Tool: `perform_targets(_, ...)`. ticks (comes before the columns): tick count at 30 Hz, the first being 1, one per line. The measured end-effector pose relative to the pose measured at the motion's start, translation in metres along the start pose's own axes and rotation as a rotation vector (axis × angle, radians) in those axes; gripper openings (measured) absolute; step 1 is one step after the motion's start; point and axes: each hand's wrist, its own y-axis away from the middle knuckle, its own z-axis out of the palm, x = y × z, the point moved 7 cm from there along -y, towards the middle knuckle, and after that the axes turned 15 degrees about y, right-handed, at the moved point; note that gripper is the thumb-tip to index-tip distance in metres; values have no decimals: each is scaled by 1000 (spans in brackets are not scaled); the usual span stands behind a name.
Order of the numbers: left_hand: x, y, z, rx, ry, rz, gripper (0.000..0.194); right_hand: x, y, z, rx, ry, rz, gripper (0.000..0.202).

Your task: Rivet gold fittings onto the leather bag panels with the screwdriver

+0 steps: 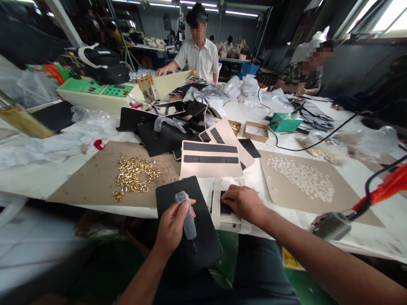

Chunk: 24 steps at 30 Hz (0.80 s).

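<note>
Grips a plastic-sleeved strap end in the left hand, closed firmly round it, over a black panel slanting from the edge of the table toward the lap. Cannot tell whether the strap end is joined to that panel or merely laid over it. Touches a small black pad at the table's edge with the right hand, apart from the left and just beside the panel; cannot tell whether pinching or only pressing. Seems, as a judgement, to be at a two-handed step, steadying with the left and working at the pad with the right. Probably calls next for a firm left grip against sliding and a sure hold on the pad before any lift. Has a beige panel with black strips close behind, gold-coloured metal hardware heaped to the left, and small whitish pieces scattered to the right.
</note>
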Motion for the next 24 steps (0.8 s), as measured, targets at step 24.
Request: perform_targets(24,61,170,91,-531,-891,598,22,-110,100,-38,48,-1093,-24,35)
